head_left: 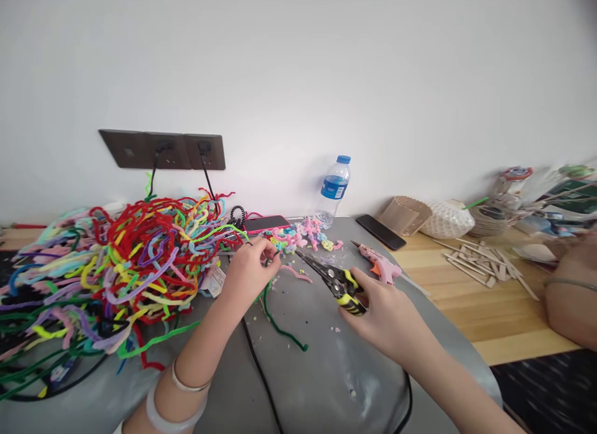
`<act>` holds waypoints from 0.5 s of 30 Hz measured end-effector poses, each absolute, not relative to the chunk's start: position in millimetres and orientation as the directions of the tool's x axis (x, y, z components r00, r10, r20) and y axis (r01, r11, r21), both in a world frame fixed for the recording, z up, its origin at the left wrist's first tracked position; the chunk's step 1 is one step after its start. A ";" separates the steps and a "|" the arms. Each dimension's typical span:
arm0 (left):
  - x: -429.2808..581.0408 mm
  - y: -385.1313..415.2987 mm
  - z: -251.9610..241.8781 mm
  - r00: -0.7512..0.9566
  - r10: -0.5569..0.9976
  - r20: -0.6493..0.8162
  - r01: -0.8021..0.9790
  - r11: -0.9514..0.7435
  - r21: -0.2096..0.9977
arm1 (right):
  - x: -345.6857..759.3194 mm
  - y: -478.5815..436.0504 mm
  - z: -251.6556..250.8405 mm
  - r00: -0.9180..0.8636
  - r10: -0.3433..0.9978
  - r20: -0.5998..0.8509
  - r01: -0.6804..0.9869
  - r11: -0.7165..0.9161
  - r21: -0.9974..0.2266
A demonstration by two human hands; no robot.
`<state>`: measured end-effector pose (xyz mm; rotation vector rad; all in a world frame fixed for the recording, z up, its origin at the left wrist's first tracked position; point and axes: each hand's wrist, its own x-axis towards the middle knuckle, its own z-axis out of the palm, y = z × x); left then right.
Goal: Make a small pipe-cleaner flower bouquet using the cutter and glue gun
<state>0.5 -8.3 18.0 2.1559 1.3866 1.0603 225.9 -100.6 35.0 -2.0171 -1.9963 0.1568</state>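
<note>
My left hand [252, 263] pinches a dark green pipe cleaner [284, 336] between thumb and fingers; its loose end hangs down and curves across the grey mat [321, 378]. Part of the pipe cleaner is hidden behind the fingers. Wrapped round black-and-yellow handles, my right hand [385, 313] holds a pair of long-nosed pliers [332, 277]. The plier jaws point up and left, their tips a little to the right of my left fingers. Just beyond both hands lies a cluster of small curled pastel pieces [305, 232]. A pink strip [296, 273] lies between the hands.
A big tangle of coloured pipe cleaners [140, 247] fills the left. Behind are a phone [265, 224], a water bottle [333, 194] and a black phone [380, 231]. A pink glue gun [380, 264] and wooden sticks [485, 263] lie right, near another person's arm [571, 297].
</note>
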 end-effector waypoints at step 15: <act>8.2 -14.7 17.0 0.200 0.863 0.463 0.756 -0.437 0.487 | 200.4 -80.2 40.8 0.075 0.996 0.042 0.997 -0.074 -0.020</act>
